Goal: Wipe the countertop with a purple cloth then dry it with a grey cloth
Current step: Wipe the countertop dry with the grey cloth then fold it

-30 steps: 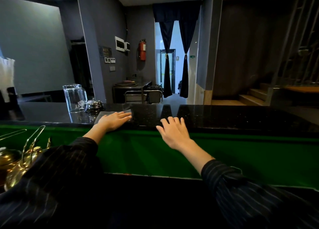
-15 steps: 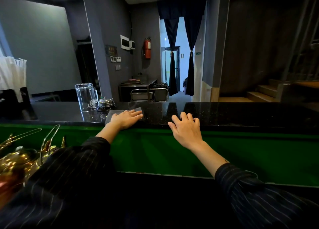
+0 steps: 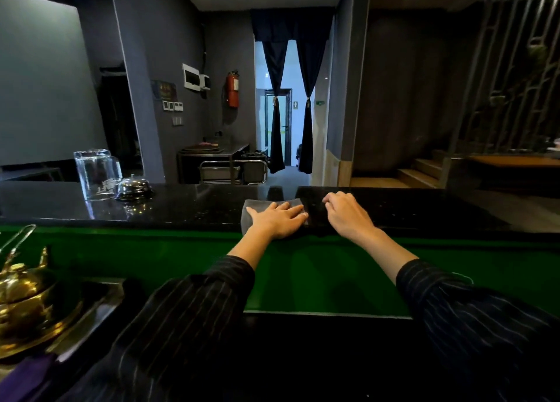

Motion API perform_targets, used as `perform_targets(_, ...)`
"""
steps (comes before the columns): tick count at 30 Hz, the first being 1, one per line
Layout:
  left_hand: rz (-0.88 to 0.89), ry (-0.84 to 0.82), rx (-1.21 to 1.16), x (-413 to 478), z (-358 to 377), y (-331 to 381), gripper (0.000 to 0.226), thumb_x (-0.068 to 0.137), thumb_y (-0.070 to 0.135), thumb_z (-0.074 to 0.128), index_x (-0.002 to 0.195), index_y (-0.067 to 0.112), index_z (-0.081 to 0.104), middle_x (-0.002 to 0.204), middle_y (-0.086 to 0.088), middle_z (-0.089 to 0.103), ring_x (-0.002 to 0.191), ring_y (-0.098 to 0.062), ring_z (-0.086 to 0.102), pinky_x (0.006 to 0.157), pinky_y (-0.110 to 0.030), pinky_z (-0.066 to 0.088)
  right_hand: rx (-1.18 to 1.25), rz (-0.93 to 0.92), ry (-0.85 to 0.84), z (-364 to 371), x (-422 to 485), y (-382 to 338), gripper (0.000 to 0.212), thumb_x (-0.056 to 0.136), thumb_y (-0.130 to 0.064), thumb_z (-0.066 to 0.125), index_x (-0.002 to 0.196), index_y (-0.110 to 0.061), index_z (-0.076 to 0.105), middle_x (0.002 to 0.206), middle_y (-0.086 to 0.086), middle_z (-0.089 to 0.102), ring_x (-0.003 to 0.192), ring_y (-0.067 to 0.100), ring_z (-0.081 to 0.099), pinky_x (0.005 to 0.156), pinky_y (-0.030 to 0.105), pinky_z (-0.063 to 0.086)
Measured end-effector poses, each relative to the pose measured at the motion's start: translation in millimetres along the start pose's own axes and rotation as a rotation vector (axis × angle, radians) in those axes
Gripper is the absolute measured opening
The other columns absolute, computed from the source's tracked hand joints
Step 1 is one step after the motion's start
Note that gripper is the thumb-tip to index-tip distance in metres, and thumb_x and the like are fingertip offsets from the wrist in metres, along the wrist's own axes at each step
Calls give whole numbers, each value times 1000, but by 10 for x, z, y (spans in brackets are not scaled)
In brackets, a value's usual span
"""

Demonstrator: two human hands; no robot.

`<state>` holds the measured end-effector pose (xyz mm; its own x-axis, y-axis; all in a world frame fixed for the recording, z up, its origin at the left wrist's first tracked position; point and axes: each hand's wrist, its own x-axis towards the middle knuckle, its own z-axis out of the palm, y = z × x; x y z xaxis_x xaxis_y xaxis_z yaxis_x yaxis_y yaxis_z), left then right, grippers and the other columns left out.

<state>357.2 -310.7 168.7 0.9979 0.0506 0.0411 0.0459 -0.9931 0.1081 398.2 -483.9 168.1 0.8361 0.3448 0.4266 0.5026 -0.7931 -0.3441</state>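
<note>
**Drying pass under way, cloth now mid-surface**

Head view. Dim bar room, grey walls, curtained doorway behind; a black polished surface runs across the frame above a green front panel.

- Left hand: spread flat, palm down, pressing the grey cloth onto the surface near its front edge. Not a grip, more a flat hold-down.
- Right hand: open, fingers slightly curled, resting on the bare surface just beside the cloth, holding nothing.
- Glass pitcher and service bell stand well apart to the left.
- Purple cloth lies low at the left corner, near a brass kettle, off the surface.

Change: a second ago the cloth and left hand sat close to the bell; both have since slid rightward toward the right hand, though the head has also turned.

Reading: purple cloth set aside suggests the wiping is done and drying is in progress, sweeping left to right. The stretch to the right looks not yet covered.
</note>
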Motion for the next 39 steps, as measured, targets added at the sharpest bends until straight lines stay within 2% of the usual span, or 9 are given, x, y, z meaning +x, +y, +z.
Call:
perform_targets(7,91,-9,-28,292,109,1074,56,94,62,15,147,45,14,161,9,7,149,-25,2,101,-77,-9,-277,136,55,-505,-264,1184,39,101,-35,37,126,-13,58,129,12,55,119,34,48,100,44,39)
perform_targets(12,108,-17,-37,460,204,1798,57,94,63,15,148,45,15,161,8,8,149,-26,2,103,-75,-9,-323,308,-53,-874,-387,1879,53,99,-51,29,136,-19,50,141,15,46,130,39,39,110,53,28)
perform_targets(14,120,-21,-27,476,216,2040,57,94,62,15,148,44,14,161,7,7,149,-27,2,103,-75,-9,-300,373,-98,-937,-432,1992,57,99,-55,25,140,-21,45,146,15,40,135,39,33,111,55,24)
perform_targets(18,161,-24,-39,531,264,2419,56,94,61,15,148,44,15,161,7,8,149,-26,2,103,-75,-9,-343,326,-119,-958,-446,2027,55,99,-53,24,142,-22,39,149,13,36,137,38,30,108,57,26)
perform_targets(25,178,-61,-64,798,196,1957,65,89,71,14,148,44,16,160,7,10,148,-26,5,113,-66,-3,-329,206,-206,-1041,-425,2173,61,97,-59,21,145,-24,34,154,11,29,141,37,22,110,57,19)
perform_targets(28,49,-87,-53,1379,329,1285,106,49,99,-9,143,54,10,160,12,6,149,-24,3,113,-66,3,-336,137,-261,-1110,-387,2312,64,94,-66,21,142,-28,37,153,9,28,142,36,20,110,59,16)
perform_targets(31,-91,-117,-38,2326,667,720,117,34,100,-16,141,58,6,160,15,3,149,-22,0,113,-64,3,-295,95,-249,-1120,-372,2446,63,91,-71,22,136,-31,41,147,6,32,138,33,23,109,58,18)
perform_targets(35,-149,-150,-9,2725,556,999,114,37,102,-7,141,57,5,160,15,0,149,-24,-4,113,-64,-3,-261,81,-214,-1044,-341,2485,66,89,-72,23,137,-30,39,148,3,34,137,29,29,108,53,24)
perform_targets(39,-77,-177,63,2571,328,1941,106,48,96,-2,144,53,6,161,8,-2,148,-33,-3,111,-68,0,-283,52,-118,-996,-345,2496,68,89,-72,24,139,-29,40,147,-2,40,135,25,35,106,49,30)
